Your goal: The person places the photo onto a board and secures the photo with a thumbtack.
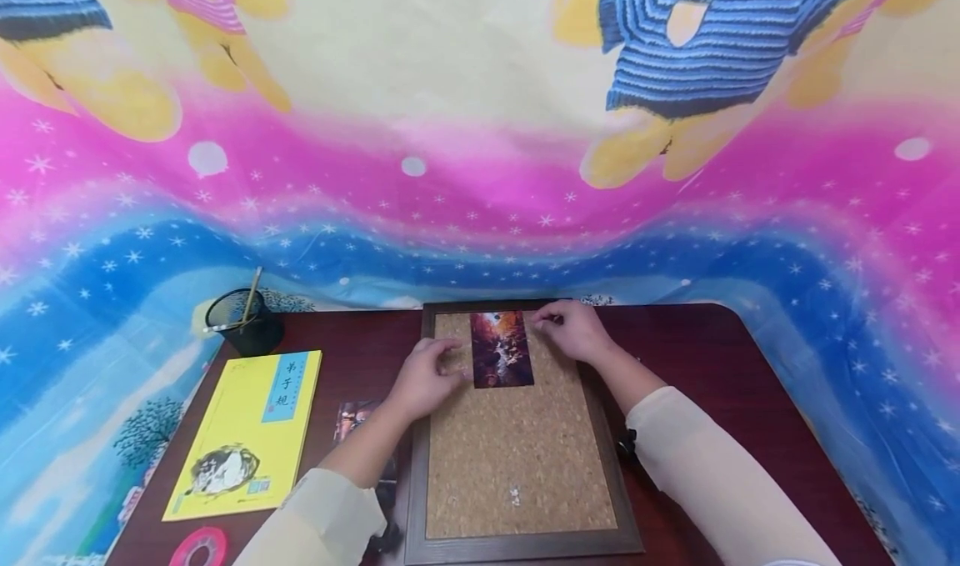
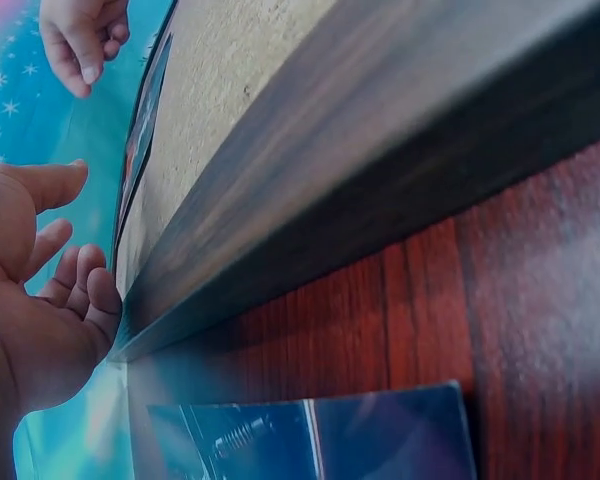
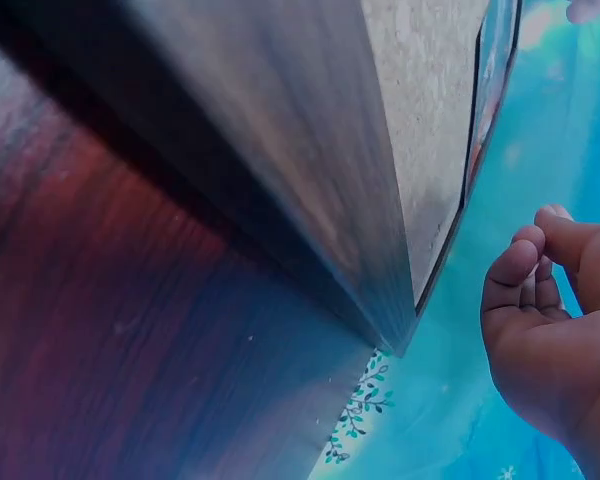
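A photo print [image 1: 501,351] of an orange scene with a stream lies on the upper part of the cork board [image 1: 517,441], which has a dark wooden frame [image 2: 310,150]. The left hand [image 1: 427,378] is beside the photo's left edge, fingers spread and nothing in them. At the photo's upper right, the right hand [image 1: 573,330] hovers with curled fingers. In the right wrist view, the right hand [image 3: 555,320] brings thumb and index tips together; I cannot tell whether something tiny is between them. Small whitish pieces [image 1: 515,496] sit low on the cork.
More photo prints [image 2: 330,435] lie on the dark red table [image 1: 697,383], left of the frame. Farther left are a yellow book [image 1: 243,433], a black mesh pen holder [image 1: 255,328] with pencils, and a red tape roll [image 1: 198,547]. A printed cloth [image 1: 480,182] hangs behind.
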Demonstrator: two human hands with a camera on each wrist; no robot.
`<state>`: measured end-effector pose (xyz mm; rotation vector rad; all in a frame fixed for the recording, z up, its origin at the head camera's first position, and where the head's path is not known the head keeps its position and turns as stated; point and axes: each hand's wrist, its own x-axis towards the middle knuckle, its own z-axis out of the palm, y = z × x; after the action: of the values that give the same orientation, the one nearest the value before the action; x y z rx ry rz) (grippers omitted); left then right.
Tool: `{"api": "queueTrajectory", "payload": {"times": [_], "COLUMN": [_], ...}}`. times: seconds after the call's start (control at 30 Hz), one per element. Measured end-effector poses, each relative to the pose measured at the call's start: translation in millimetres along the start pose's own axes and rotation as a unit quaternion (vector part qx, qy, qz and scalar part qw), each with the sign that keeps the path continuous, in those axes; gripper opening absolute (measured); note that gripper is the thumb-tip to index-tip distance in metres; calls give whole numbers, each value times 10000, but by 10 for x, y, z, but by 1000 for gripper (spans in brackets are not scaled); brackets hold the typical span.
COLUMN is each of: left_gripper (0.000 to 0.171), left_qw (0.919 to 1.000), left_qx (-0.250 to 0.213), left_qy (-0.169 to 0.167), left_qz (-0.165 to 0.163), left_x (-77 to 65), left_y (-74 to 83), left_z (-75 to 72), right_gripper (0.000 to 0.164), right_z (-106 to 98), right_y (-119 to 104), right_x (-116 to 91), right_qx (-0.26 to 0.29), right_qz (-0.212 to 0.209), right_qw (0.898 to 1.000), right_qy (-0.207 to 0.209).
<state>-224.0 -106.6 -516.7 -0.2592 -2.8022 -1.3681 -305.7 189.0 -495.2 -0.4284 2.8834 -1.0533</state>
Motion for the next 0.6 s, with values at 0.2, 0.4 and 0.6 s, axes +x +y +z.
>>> {"api": "queueTrajectory", "payload": {"times": [0.2, 0.4, 0.6], "left_gripper": [52, 52, 51], "left_qw": [9998, 9998, 9997], "left_qx": [-16, -14, 16], "left_qy": [16, 77, 103], "left_qz": [-198, -180, -206], "left_x": [-41, -105, -181], "left_y": [-50, -85, -124], "left_z": [-61, -133, -195], "right_gripper": [17, 16, 17], "right_z": [-59, -99, -133], "right_y": [45, 97, 168], "right_x": [-84, -193, -304], "right_qx": [-118, -85, -25], "right_qz": [-150, -52, 37], "right_qw": [9997, 9999, 9999], "right_qy": [140, 136, 118]}}
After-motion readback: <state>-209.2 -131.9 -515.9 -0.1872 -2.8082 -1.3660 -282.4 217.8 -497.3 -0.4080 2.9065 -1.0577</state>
